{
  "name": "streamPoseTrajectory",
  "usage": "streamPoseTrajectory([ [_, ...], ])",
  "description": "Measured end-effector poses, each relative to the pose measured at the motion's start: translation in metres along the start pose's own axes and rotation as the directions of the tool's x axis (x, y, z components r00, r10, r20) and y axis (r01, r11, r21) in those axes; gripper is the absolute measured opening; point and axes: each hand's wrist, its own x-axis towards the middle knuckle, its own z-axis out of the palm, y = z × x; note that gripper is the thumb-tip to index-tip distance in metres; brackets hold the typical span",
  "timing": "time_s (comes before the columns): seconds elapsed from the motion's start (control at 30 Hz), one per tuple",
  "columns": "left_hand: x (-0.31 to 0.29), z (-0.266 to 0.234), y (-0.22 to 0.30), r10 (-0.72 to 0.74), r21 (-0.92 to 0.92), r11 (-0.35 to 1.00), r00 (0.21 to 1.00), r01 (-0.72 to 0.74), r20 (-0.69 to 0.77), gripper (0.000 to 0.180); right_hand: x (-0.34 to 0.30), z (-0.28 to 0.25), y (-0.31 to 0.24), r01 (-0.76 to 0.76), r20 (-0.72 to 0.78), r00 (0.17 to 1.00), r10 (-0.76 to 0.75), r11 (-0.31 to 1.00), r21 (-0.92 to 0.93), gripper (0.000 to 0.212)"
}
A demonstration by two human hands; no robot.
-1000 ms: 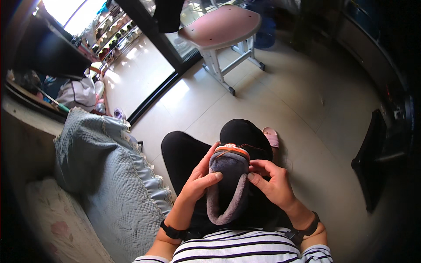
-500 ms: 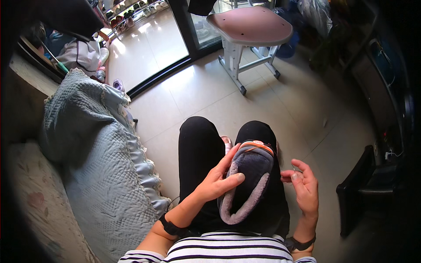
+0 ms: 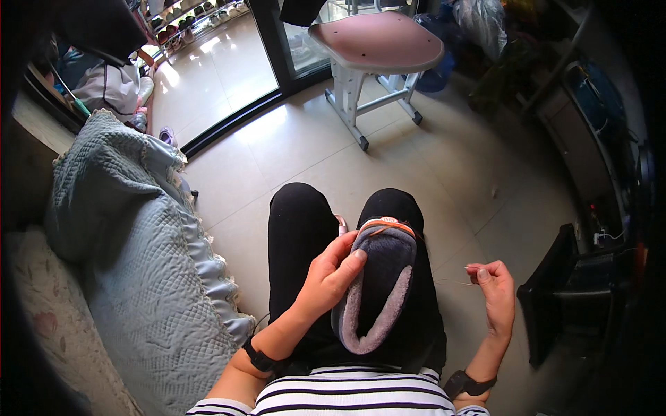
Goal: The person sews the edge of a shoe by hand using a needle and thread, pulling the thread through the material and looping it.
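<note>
On my lap lies a dark navy slipper [image 3: 385,267] with a grey fleece lining round its opening and an orange-and-white strip with a loose orange strand at the toe end. My left hand [image 3: 333,274] grips its left side, thumb on the upper and fingers along the edge. Off to the right, apart from the slipper, my right hand [image 3: 494,291] is raised with thumb and fingertips pinched on a fine needle-like piece. A faint thread [image 3: 454,282] stretches from near these fingertips toward the slipper; where it ends is hard to see.
A quilted blue cover [image 3: 146,270] with a ruffled edge drapes over furniture at my left. A pink-topped stool [image 3: 378,45] stands ahead by the sliding door frame [image 3: 232,119]. Black furniture [image 3: 555,298] stands close to my right hand. Shoes line a rack [image 3: 198,21] at far left.
My right hand has moved right and away from the slipper, and a thin thread now shows beside it. The left hand keeps its hold. The whole view has shifted slightly.
</note>
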Motion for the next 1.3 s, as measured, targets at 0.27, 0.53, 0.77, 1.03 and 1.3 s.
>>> streamPoseTrajectory([
  [0.27, 0.018, 0.036, 0.040, 0.091, 0.393, 0.906, 0.980, -0.156, 0.178, 0.035, 0.008, -0.002, -0.038, -0.107, 0.080, 0.993, 0.084, 0.928, 0.357, 0.020],
  [0.53, 0.008, 0.044, 0.023, -0.231, 0.697, 0.717, 0.948, 0.015, 0.217, 0.049, -0.010, 0.024, -0.018, -0.165, 0.409, 0.912, -0.012, 0.904, 0.395, 0.015],
  [0.77, 0.025, 0.050, 0.033, -0.407, 0.754, 0.644, 0.893, 0.132, 0.191, 0.064, -0.005, 0.036, -0.013, 0.476, 0.260, 0.855, -0.449, 0.878, -0.048, 0.018],
  [1.03, 0.038, 0.062, 0.018, -0.355, 0.800, 0.599, 0.898, 0.006, 0.259, 0.051, 0.010, 0.036, -0.014, 0.529, 0.327, 0.831, -0.451, 0.822, -0.210, 0.018],
  [1.3, 0.035, 0.057, 0.032, -0.253, 0.836, 0.539, 0.927, -0.101, 0.275, 0.061, 0.015, 0.032, -0.016, 0.497, 0.361, 0.835, -0.416, 0.852, -0.167, 0.019],
])
